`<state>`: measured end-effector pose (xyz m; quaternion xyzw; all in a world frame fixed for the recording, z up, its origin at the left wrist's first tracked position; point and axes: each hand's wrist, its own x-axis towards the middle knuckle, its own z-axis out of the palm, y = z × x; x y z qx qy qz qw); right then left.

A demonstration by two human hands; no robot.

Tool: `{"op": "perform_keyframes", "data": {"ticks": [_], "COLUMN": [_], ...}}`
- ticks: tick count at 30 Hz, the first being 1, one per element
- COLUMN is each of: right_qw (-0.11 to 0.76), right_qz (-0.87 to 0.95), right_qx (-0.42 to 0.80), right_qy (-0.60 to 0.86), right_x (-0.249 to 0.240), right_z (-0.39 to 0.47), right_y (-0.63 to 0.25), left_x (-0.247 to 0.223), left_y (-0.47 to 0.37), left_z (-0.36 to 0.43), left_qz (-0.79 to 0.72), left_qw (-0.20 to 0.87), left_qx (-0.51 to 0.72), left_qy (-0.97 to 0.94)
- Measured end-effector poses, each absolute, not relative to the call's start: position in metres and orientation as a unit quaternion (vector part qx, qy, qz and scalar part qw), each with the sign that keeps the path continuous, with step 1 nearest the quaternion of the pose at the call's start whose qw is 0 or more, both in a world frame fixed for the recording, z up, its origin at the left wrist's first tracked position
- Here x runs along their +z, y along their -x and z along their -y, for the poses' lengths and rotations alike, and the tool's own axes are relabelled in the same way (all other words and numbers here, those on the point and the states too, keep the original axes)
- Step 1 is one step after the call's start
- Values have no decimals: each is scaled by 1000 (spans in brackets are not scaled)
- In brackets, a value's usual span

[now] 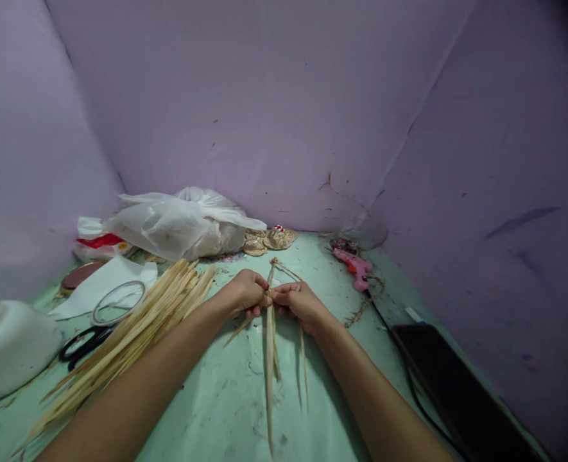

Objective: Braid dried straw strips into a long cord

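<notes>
In the middle of the head view, my left hand (248,294) and my right hand (299,303) meet over the table, fingertips nearly touching. Both pinch pale, dry plant-fibre strips (270,366), whose loose ends hang down towards me and out to the sides. Above my fingers the strips run up to a narrow worked or braided end (275,262) on the tabletop. The exact crossing between my fingertips is hidden. A large bundle of the same strips (168,314) lies beside my left forearm.
Black-handled scissors (84,343), a tape roll (119,303) and a white jar (14,346) are at left. A plastic bag (182,221) and woven pieces (278,239) lie against the wall. At right are a pink glue gun (355,266), its cord and a dark flat object (457,391).
</notes>
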<state>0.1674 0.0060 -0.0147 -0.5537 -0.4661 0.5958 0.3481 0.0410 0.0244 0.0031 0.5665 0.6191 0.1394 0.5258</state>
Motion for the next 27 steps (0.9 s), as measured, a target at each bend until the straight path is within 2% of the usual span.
{"op": "perform_keyframes", "data": {"ticks": [4, 9, 18, 27], "right_qw": [348, 341, 346, 325], "right_qz": [471, 486, 481, 520], "right_qx": [610, 628, 604, 602], "right_qy": [534, 503, 533, 512], "right_x": [-19, -20, -21, -17], "right_z": [-8, -8, -9, -8], "right_y": [-171, -175, -174, -176], "left_x": [0, 4, 5, 12], "left_y": [-40, -39, -41, -26], "left_z": [-26, -26, -22, -28], "left_qz": [-565, -593, -585, -495], "left_qw": [619, 569, 515, 604], "left_qx": [124, 129, 132, 103], "left_qy": [-532, -555, -612, -616]}}
